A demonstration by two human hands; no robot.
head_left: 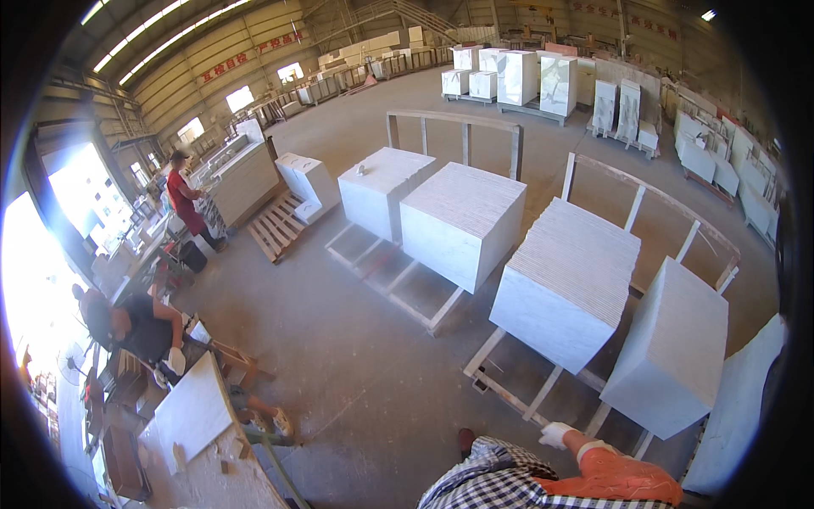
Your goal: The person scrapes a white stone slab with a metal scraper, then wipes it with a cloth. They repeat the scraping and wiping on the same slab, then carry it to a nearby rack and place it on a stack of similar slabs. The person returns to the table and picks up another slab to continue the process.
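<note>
My right hand, in a white glove, hangs low by my side at the lower edge, below an orange sleeve. Its fingers point loosely to the left, and nothing shows in them. Beside it are the bars of a pallet frame. That frame carries a big stack of white marble slabs, set on edge, and a second white stack to its right. A black-and-white checkered garment covers my body, with a dark shoe just beyond it. My left hand is out of view.
At the left a gloved person sits by a table with a white slab. Farther back stands a person in red beside a wooden pallet. More marble stacks rest on another frame ahead; others line the far side.
</note>
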